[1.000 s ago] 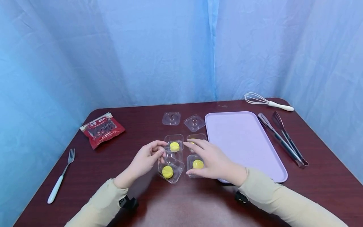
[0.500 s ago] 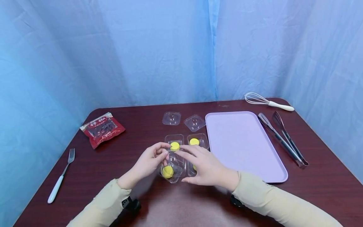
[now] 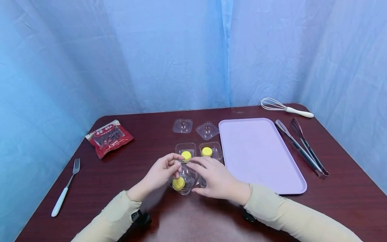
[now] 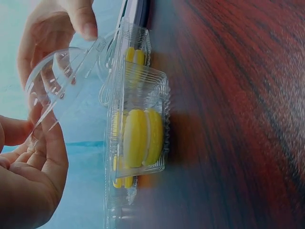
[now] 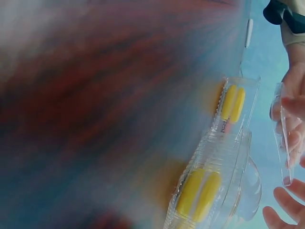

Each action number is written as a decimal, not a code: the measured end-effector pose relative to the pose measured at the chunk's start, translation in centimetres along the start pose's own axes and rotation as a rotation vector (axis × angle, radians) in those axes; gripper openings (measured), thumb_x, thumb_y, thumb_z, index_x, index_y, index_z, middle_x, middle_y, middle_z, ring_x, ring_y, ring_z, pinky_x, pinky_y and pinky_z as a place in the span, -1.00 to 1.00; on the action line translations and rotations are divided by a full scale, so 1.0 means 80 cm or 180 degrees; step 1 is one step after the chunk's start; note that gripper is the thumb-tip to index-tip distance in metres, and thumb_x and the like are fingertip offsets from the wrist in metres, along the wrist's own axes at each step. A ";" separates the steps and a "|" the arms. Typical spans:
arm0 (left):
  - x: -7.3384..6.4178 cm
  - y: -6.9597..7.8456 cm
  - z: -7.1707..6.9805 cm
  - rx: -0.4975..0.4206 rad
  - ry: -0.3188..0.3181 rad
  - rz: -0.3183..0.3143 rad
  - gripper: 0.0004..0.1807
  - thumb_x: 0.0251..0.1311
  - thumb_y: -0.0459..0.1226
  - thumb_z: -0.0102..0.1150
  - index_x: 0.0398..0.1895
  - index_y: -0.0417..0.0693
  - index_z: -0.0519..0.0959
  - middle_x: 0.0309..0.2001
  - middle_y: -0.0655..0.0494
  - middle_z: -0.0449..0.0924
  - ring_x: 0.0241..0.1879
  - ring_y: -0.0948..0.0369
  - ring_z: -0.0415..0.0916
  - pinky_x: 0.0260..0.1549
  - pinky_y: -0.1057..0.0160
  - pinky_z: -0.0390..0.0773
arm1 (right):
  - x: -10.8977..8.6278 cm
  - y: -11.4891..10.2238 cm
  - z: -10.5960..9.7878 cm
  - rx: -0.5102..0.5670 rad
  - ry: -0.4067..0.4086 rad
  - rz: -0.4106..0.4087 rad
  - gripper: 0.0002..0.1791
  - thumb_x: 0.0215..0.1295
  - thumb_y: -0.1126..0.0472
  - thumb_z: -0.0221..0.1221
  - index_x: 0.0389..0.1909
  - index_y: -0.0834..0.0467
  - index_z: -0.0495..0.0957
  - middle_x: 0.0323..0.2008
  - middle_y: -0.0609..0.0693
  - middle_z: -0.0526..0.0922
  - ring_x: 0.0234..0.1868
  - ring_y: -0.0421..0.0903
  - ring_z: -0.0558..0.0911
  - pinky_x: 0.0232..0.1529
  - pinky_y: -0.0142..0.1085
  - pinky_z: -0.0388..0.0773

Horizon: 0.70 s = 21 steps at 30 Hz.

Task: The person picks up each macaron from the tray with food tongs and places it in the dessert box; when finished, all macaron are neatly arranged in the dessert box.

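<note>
Left hand (image 3: 160, 173) pinches the clear lid (image 3: 188, 171) by its edge, tilted above the near-left box (image 4: 145, 76); right hand (image 3: 217, 179) spreads its fingers beside it, contact unclear. Misaligned rims could cock the lid or shove the box. Tray (image 3: 260, 151) crowds the right; room lies nearer the person

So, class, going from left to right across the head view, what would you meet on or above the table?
White-handled metal fork, red plastic packet, bare left hand, bare right hand, pale purple rectangular tray, dark-handled metal tongs.
</note>
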<state>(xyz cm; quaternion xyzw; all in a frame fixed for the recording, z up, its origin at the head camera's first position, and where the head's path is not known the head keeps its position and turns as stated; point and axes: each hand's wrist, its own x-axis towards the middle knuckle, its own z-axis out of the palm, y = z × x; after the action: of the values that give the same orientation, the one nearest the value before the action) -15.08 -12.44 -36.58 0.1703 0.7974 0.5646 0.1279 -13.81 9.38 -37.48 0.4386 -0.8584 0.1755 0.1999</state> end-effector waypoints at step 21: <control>-0.010 -0.005 -0.009 0.0488 0.0134 0.0006 -0.56 0.25 -0.30 0.14 0.16 -0.32 0.40 0.02 -0.21 0.53 -0.14 0.08 0.58 -0.20 0.26 0.60 | 0.006 -0.002 0.003 -0.0122 -0.0186 0.0067 -0.15 -0.23 -0.17 0.40 0.13 0.17 0.46 -0.03 0.01 0.58 -0.02 -0.06 0.55 -0.01 -0.18 0.51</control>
<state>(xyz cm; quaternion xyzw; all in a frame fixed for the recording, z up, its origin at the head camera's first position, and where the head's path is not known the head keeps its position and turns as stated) -14.72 -13.50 -36.72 0.1684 0.8407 0.5054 0.0972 -13.96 8.81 -37.43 0.4306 -0.8717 0.1481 0.1813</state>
